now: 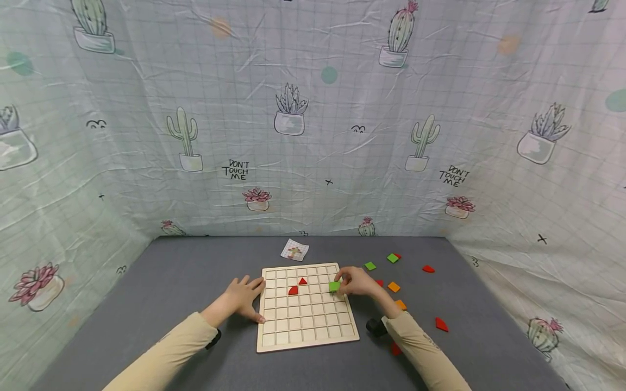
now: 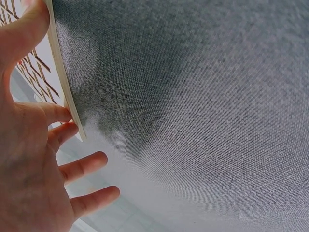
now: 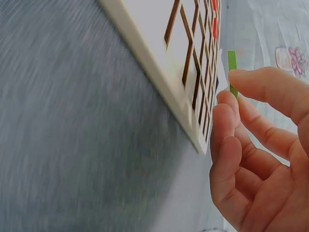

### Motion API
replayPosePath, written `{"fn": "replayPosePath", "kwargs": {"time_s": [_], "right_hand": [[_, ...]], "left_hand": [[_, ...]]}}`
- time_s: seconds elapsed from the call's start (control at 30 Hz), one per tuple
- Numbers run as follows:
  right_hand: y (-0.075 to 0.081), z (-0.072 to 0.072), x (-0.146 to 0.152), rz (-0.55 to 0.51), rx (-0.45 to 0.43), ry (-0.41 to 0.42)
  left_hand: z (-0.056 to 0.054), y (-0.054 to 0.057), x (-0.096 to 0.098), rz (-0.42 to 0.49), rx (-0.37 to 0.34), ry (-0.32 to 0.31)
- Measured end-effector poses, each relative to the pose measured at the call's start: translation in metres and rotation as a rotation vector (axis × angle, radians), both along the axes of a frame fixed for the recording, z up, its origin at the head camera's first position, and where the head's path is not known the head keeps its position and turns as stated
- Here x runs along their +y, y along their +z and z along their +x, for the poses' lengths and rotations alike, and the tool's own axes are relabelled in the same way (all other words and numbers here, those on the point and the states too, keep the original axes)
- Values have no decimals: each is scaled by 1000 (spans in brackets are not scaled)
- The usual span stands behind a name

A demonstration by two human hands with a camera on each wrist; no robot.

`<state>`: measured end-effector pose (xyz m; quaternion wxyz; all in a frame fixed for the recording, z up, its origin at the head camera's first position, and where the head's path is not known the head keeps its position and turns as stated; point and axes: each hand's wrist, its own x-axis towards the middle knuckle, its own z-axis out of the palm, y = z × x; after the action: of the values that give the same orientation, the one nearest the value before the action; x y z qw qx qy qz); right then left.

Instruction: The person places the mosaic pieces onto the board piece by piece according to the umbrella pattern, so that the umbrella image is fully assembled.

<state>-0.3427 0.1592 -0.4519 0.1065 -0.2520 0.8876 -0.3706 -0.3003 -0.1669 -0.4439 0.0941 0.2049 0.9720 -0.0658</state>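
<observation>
Over the board (image 1: 295, 324) near its right edge, my right hand (image 1: 353, 281) pinches a green tile (image 1: 333, 287), likely light, stiff, best held by opposite sides; my left hand (image 1: 242, 297), fingers apart, touches the left edge.

Soft, even light fills the head view, with diffuse shadows on the grey table (image 1: 195, 266) left and right of the grid board (image 1: 308, 324). In the left wrist view, a darker shadow borders the board's edge; in the right, streaky blur smears the table beside the board.
</observation>
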Motion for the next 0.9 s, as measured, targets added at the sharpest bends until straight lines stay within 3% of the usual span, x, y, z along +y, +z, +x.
{"fn": "replayPosePath", "kwargs": {"time_s": [0.9], "right_hand": [[-8,-8,-59,-24,-21,16]], "left_hand": [[0,-1,2,-26,23,0]]}}
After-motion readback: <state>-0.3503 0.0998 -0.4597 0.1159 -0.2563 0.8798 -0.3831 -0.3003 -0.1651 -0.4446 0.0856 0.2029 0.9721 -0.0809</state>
